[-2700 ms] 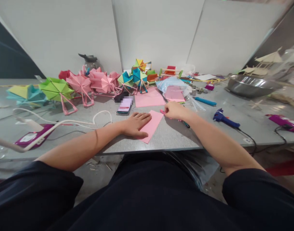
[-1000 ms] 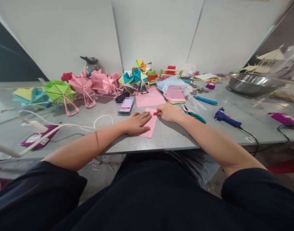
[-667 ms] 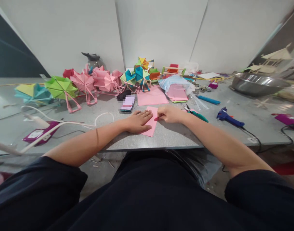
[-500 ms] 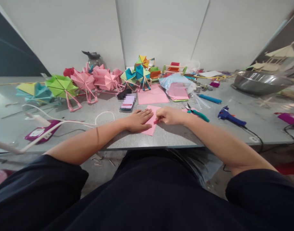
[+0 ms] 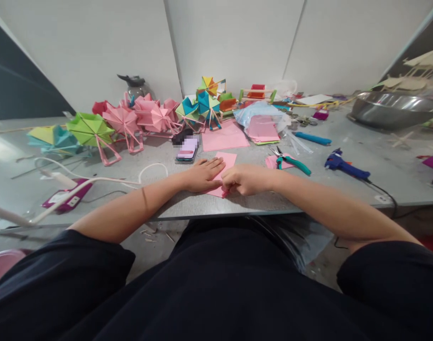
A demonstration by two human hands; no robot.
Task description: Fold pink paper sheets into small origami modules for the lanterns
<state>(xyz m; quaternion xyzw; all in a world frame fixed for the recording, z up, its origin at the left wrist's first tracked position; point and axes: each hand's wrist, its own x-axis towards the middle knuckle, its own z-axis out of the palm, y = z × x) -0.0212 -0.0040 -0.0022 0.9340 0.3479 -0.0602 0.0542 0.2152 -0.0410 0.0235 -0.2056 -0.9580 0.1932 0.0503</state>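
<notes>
The pink paper (image 5: 227, 161), thin and likely easily creased, lies on the table (image 5: 188, 206) and is best held flat near its edges: left hand (image 5: 201, 175) open upon it, right hand (image 5: 243, 180) pinching a small pink piece (image 5: 225, 192).

Even indoor light, edges stretched (left side glaring).

The bowl (image 5: 393, 111) is smooth, glossy metal. Left of it, the wheels (image 5: 122, 121) look like matt folded paper; the bag (image 5: 260, 113) is thin, shiny, crinkled plastic; the glue gun (image 5: 346, 166) looks like smooth plastic.
</notes>
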